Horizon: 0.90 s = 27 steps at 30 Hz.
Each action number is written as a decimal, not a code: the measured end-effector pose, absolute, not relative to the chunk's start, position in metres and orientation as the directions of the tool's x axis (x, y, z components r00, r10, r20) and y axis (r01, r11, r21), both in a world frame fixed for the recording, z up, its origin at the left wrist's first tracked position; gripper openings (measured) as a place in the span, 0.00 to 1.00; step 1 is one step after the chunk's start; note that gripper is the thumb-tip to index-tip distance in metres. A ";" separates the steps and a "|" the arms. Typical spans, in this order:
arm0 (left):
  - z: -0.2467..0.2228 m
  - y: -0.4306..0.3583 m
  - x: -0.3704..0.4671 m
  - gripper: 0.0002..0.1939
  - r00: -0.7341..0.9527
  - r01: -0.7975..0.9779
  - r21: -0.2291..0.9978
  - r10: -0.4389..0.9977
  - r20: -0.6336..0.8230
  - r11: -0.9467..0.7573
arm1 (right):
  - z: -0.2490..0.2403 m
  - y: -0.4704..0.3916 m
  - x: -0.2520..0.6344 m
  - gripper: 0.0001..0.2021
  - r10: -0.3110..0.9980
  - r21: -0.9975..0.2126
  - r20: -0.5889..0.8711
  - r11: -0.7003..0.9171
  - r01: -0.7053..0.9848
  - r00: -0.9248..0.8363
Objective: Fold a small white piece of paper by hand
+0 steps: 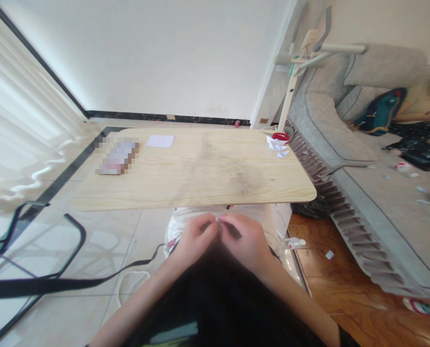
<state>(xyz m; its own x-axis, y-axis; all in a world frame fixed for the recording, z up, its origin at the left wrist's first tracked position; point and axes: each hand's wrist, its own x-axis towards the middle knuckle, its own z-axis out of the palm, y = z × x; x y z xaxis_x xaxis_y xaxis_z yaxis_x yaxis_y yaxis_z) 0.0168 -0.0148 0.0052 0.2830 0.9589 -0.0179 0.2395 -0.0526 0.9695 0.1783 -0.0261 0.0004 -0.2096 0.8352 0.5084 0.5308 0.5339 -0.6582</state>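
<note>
My left hand (pixel 202 232) and my right hand (pixel 242 233) meet in front of my lap, just below the table's near edge. Thumb and forefinger of each are pinched together. Between the fingertips shows a tiny bit of white, which looks like a small piece of paper (pixel 217 219); the fingers hide most of it. At the table's far right corner lie folded white paper pieces (pixel 278 145), with red-handled scissors (pixel 280 137) by them. A stack of white paper (pixel 160 140) rests near the far left edge.
The wooden table (pixel 186 168) stands before me, with a blurred box-like item (pixel 118 158) on its left. A grey sofa (pixel 330 125) is on the right, where another person (pixel 415 103) sits. A plastic bottle (pixel 295 243) and a black metal frame (pixel 78 236) flank me.
</note>
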 end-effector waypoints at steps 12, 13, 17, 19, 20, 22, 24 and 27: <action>-0.001 -0.016 0.019 0.13 0.224 0.286 0.954 0.974 0.024 -0.090 | -0.007 -0.026 0.175 0.11 0.757 -0.561 0.618 0.615 0.554 -0.213; -0.001 -0.016 0.019 0.13 0.216 0.281 0.955 0.976 0.032 -0.093 | -0.007 -0.026 0.175 0.11 0.751 -0.559 0.626 0.620 0.550 -0.210; -0.004 -0.017 0.021 0.14 0.184 0.250 0.962 0.981 0.064 -0.110 | -0.005 -0.026 0.174 0.11 0.747 -0.585 0.627 0.639 0.500 -0.221; -0.005 -0.017 0.022 0.14 0.177 0.235 0.964 0.981 0.080 -0.121 | -0.005 -0.026 0.174 0.11 0.784 -0.646 0.586 0.606 0.465 -0.208; -0.006 -0.017 0.022 0.15 0.179 0.236 0.963 0.980 0.086 -0.127 | -0.005 -0.027 0.174 0.11 0.819 -0.696 0.544 0.562 0.446 -0.183; -0.008 -0.018 0.021 0.15 0.192 0.258 0.956 0.977 0.093 -0.142 | -0.006 -0.026 0.174 0.11 0.900 -0.812 0.418 0.431 0.394 -0.123; -0.011 -0.019 0.020 0.16 0.202 0.297 0.941 0.974 0.102 -0.160 | -0.008 -0.026 0.174 0.08 0.957 -0.899 0.269 0.288 0.328 -0.105; -0.012 -0.020 0.019 0.16 0.192 0.340 0.924 0.975 0.113 -0.174 | -0.010 -0.025 0.174 0.03 0.981 -0.959 0.119 0.153 0.238 -0.152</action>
<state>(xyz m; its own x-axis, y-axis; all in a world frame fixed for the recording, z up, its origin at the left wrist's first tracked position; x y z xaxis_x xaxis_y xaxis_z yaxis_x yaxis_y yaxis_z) 0.0189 -0.0198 -0.0119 0.1915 0.9749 0.1132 0.3396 -0.1740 0.9244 0.1742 -0.0246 -0.0104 -0.1523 0.9812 0.1189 0.2383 0.1532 -0.9590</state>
